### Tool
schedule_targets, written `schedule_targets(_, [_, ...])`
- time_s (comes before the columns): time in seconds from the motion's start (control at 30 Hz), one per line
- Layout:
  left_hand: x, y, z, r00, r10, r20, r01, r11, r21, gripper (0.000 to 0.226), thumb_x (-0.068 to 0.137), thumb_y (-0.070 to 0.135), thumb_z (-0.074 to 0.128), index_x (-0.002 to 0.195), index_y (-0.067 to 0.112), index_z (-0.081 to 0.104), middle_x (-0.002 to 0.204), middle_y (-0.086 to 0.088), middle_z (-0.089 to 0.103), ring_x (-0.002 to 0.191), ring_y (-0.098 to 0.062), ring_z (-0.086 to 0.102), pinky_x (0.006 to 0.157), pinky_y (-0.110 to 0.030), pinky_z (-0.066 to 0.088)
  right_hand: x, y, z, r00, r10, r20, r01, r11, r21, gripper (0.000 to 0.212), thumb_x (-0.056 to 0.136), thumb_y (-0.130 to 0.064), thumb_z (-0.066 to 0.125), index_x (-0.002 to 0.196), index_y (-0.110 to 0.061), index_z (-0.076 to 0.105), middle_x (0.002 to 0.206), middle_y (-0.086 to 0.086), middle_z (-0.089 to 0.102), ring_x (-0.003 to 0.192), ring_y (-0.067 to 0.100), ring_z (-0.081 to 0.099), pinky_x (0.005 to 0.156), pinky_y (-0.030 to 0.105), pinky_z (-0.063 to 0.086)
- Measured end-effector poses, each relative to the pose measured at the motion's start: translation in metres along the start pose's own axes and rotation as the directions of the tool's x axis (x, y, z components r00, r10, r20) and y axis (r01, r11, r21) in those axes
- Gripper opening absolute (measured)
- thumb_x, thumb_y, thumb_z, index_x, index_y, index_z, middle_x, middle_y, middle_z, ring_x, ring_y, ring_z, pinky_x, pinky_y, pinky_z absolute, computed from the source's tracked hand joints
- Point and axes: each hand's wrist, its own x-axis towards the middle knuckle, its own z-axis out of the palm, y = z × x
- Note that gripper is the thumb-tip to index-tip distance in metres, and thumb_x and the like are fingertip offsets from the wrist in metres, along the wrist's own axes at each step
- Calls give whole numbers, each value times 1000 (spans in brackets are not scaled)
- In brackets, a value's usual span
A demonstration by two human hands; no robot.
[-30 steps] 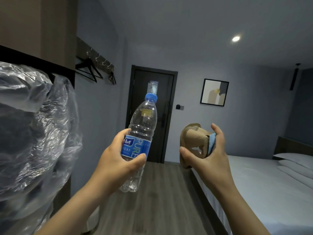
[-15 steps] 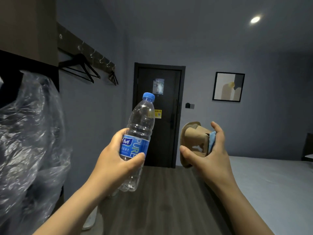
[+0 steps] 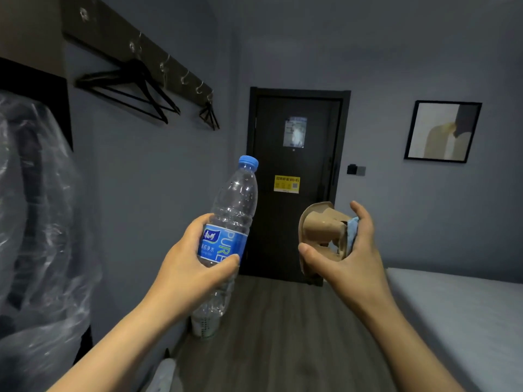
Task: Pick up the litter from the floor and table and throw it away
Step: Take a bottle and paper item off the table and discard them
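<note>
My left hand [image 3: 192, 267] curls round the clear, ribbed plastic water bottle with blue cap and label [image 3: 232, 219], tilted at near left; its thin, slick wall could buckle and slide free. To its right, my right hand [image 3: 356, 264] pinches crumpled brown cardboard [image 3: 319, 230]; the small blue scrap [image 3: 353, 230] wedged under my fingers could drop.

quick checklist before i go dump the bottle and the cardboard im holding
1. Grip of left hand on bottle: ok, fingers wrap its middle.
2. Blue cap on: ok.
3. Grip of right hand on cardboard: ok, thumb and fingers curl round it.
4. Hold on blue scrap: ok, pinned between fingers and cardboard.
5. Bin found: cannot tell; a pale container on the floor is half hidden behind the bottle.
</note>
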Motion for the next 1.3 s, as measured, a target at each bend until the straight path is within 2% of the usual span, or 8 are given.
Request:
schedule_targets(0.27, [153, -91, 21, 1000, -10, 13, 11, 997, -70, 68, 75, 23, 74, 132, 38, 41, 94, 20, 64, 74, 7, 62, 61, -8, 42, 127, 58, 97, 999, 33, -12, -33, 999, -7, 109, 65, -42, 81, 144, -48, 6, 150, -1, 32, 129, 20, 41, 99, 32, 37])
schedule_targets(0.4, [215, -140, 40, 999, -36, 40, 39, 995, -88, 66, 74, 18, 75, 127, 39, 42, 89, 17, 65, 70, 6, 63, 57, -3, 43, 178, 90, 144, 999, 50, -7, -50, 998, -26, 109, 64, -44, 81, 143, -49, 6, 149, -4, 32, 123, 12, 41, 99, 32, 40])
schedule_targets(0.47, [240, -164, 52, 997, -57, 56, 63, 993, -102, 67, 72, 22, 77, 126, 40, 42, 87, 16, 66, 69, 5, 64, 58, -6, 44, 202, 109, 161, 998, 67, 7, -67, 997, -30, 108, 65, -43, 81, 143, -50, 7, 149, -4, 33, 122, 10, 42, 96, 29, 41])
schedule_targets(0.6, [291, -204, 78, 995, -71, 72, 78, 992, -102, 68, 64, 34, 75, 121, 45, 40, 88, 37, 61, 70, 5, 64, 60, -9, 44, 255, 149, 189, 998, 69, 8, -68, 997, -34, 105, 69, -38, 82, 144, -47, 9, 148, -3, 34, 120, 10, 43, 91, 25, 40])
schedule_targets(0.87, [414, -269, 154, 998, -58, 9, 59, 998, -16, 66, 72, 21, 76, 128, 33, 44, 89, 14, 64, 69, 5, 62, 59, -5, 45, 388, 246, 240, 999, 38, 37, -39, 999, 31, 106, 67, -39, 82, 145, -43, 11, 145, -6, 36, 115, 6, 42, 91, 24, 38])
schedule_targets(1.07, [508, -312, 205, 993, -99, -59, 102, 994, 42, 68, 72, 19, 77, 129, 30, 43, 93, 16, 64, 78, 6, 61, 62, -6, 44, 503, 310, 270, 994, 16, 109, -25, 996, 82, 107, 67, -44, 83, 146, -44, 10, 140, -8, 36, 116, 8, 44, 89, 21, 37])
schedule_targets(1.17, [544, -338, 223, 988, -143, -67, 146, 988, 42, 68, 70, 23, 78, 129, 32, 44, 93, 17, 64, 77, 6, 62, 63, -8, 45, 544, 341, 294, 987, 28, 159, -46, 993, 109, 106, 67, -43, 83, 145, -45, 11, 136, -10, 39, 116, 9, 50, 83, 14, 36])
schedule_targets(1.3, [592, -377, 240, 981, -174, -81, 176, 984, 22, 78, 59, 38, 75, 131, 33, 44, 94, 15, 67, 75, 1, 65, 71, -17, 49, 590, 382, 332, 974, 51, 220, -78, 991, 113, 107, 65, -41, 82, 144, -47, 9, 138, -9, 40, 117, 14, 54, 85, 18, 39])
